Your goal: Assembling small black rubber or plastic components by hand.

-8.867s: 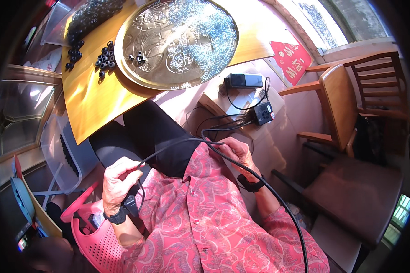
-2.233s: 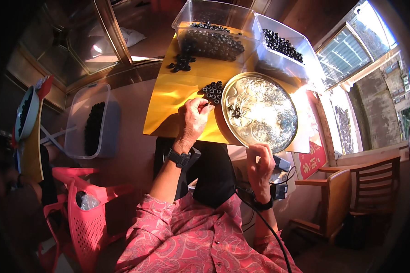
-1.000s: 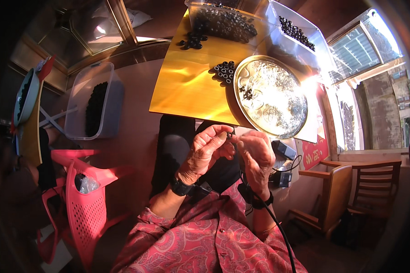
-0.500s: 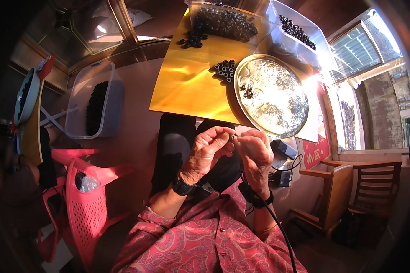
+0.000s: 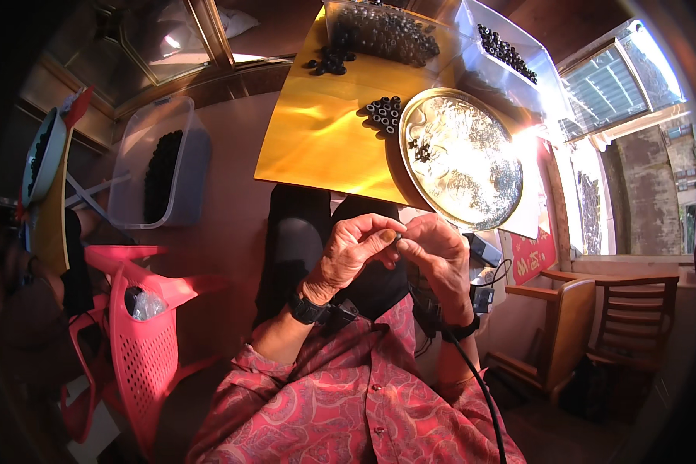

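Note:
My left hand [image 5: 354,254] is closed over my lap, thumb and fingertips pinching a small dark round part [image 5: 397,237] that is mostly hidden. Against it comes my right hand [image 5: 439,251], thumb and index fingertip pressed to the same part and the other fingers curled. Beyond my hands lies a shiny round metal tray [image 5: 472,189] with a few tiny black pieces [image 5: 420,150] at its left side. Beside the tray, black rings with pale centres [image 5: 384,114] stand in neat rows on the yellow tabletop [image 5: 317,147].
A loose heap of black rings [image 5: 332,61] sits at the table's far left. Clear bins of black parts [image 5: 383,39], [image 5: 506,54] stand at the back. Left of me are another clear bin [image 5: 197,166] and a pink plastic chair [image 5: 143,340]; a wooden chair [image 5: 568,332] is right.
My right hand has rolled, its fingers now reaching over toward the left fingertips. The small part shows less than before. My left hand keeps its pinch in nearly the same place.

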`<state>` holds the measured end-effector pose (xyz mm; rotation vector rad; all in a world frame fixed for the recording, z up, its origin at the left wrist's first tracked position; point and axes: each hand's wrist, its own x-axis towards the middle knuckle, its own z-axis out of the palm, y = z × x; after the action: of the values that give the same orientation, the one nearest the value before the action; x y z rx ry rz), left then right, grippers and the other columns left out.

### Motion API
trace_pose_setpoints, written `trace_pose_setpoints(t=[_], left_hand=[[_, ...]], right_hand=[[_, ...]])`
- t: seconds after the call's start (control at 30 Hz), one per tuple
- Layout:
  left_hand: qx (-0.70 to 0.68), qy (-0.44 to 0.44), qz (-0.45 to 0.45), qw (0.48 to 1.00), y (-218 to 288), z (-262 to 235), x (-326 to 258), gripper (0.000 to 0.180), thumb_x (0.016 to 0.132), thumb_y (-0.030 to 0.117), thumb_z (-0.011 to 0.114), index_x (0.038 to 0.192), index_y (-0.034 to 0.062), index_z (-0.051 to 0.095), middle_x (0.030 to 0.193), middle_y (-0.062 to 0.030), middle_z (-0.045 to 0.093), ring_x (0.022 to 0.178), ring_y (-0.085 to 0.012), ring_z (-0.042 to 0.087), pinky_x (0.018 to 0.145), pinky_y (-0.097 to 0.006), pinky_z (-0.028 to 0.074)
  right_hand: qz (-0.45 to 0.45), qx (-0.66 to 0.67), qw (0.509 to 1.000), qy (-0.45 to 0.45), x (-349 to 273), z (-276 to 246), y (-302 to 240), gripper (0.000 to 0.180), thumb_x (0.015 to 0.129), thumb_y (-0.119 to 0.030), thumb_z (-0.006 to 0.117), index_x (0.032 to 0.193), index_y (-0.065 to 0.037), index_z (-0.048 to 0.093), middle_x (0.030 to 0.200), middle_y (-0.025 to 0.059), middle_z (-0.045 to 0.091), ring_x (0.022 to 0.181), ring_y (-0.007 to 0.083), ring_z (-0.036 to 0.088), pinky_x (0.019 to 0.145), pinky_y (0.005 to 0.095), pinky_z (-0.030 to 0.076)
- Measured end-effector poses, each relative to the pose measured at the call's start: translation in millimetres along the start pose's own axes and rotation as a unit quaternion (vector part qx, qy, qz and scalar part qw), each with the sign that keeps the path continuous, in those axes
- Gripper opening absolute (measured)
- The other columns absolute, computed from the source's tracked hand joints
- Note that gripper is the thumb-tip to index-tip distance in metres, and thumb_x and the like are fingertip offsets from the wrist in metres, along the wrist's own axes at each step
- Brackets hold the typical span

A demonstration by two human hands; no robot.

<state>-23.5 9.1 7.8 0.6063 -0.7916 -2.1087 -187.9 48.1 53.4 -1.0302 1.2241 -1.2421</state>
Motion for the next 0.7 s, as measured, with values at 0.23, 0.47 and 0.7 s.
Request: trace_pose_setpoints(t=[0.23,0.47,0.7], left_hand=[[-0.159,-0.030,-0.030,0.986,-6.7,-6.2,3.5,0.021,0.094,0.013,0.061,0.109,-0.0019,0.063,0.092,-0.0083,0.067,0.076,-0.0154,0.068,0.067,-0.028,0.058],[-0.104,-0.005,-0.034,0.994,-10.4,-10.0,0.6,0.021,0.095,0.013,0.061,0.109,-0.0012,0.062,0.092,-0.0075,0.067,0.075,-0.0144,0.067,0.069,-0.028,0.057],[-0.070,-0.013,-0.051,0.996,-0.7,-15.7,3.5,0.024,0.095,0.014,0.060,0.114,-0.0004,0.061,0.093,-0.0098,0.068,0.074,-0.0147,0.067,0.067,-0.028,0.057]], right_hand=[[0.035,0.009,0.999,-0.032,3.3,-1.4,-12.9,0.007,0.087,0.000,0.068,0.093,0.001,0.065,0.093,0.0013,0.061,0.087,0.0080,0.059,0.078,0.0223,0.049],[0.010,-0.057,0.998,-0.027,3.8,-0.6,-3.2,0.005,0.087,0.000,0.067,0.089,0.000,0.062,0.090,0.0015,0.061,0.082,0.0076,0.062,0.074,0.0214,0.050],[0.008,-0.175,0.984,-0.038,12.0,0.9,-10.9,0.008,0.084,-0.003,0.070,0.088,0.000,0.063,0.085,0.0016,0.061,0.078,0.0064,0.060,0.069,0.0213,0.048]])
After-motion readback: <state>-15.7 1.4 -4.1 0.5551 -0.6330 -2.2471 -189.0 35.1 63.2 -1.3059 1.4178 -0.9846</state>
